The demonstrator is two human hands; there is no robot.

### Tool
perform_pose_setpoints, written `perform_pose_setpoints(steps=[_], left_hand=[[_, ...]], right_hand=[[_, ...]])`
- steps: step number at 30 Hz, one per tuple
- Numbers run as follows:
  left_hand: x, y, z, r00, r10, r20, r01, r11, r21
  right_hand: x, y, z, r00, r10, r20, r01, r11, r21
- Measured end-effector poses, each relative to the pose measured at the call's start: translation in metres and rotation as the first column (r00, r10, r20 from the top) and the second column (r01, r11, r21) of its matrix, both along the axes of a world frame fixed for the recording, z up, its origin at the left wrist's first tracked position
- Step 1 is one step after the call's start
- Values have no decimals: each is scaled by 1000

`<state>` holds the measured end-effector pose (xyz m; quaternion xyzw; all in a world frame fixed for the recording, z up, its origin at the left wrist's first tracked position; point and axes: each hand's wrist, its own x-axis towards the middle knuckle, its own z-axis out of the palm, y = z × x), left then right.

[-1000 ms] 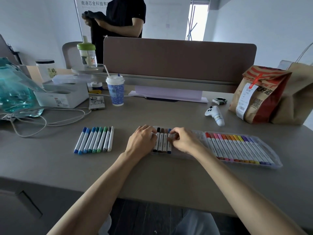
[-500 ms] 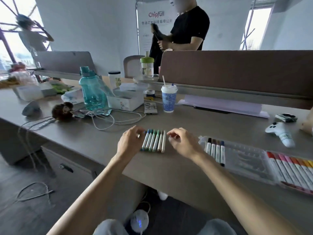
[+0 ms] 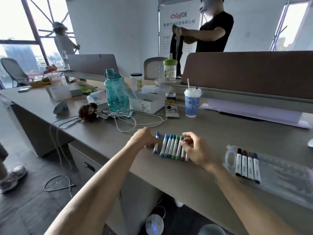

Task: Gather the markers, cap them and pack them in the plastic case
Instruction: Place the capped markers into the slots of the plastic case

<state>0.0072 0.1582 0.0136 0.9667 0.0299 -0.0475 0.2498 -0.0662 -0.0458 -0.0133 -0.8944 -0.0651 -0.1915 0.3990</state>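
Several blue and green capped markers (image 3: 171, 147) lie side by side in a row on the grey desk (image 3: 211, 138). One blue marker (image 3: 156, 143) lies a little apart at the row's left, and my left hand (image 3: 144, 138) pinches it with curled fingers. My right hand (image 3: 194, 150) curls over the right end of the row, its fingertips on a green marker's cap (image 3: 181, 138); the rightmost markers are partly hidden under it. To the right lies the clear plastic case (image 3: 284, 185), open, with several dark capped markers (image 3: 246, 167) at its left end.
Behind the row are white cables (image 3: 135, 122), a phone (image 3: 171, 111), a paper cup with a straw (image 3: 192, 102), a teal bottle (image 3: 115, 92), a white box (image 3: 146, 102) and a plush toy (image 3: 88, 111). The desk's front edge runs just below my wrists. A person stands behind the divider (image 3: 245, 73).
My view swung left and both hands moved from the dark markers in the case to the blue-green row. One blue marker now lies apart from the row at my left fingers.
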Motion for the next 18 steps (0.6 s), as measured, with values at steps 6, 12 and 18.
perform_pose_setpoints(steps=[6, 12, 18], left_hand=[[7, -1, 5, 998, -22, -59, 27, 997, 76], [-10, 20, -8, 998, -24, -56, -1, 912, -411], [-41, 43, -20, 986, -39, 164, 154, 608, -779]], right_hand=[[-3, 0, -1, 998, 17, -59, -17, 1000, -14], [-7, 0, 1, 1000, 6, -21, -7, 1000, -27], [12, 20, 4, 1000, 12, -22, -14, 995, -98]])
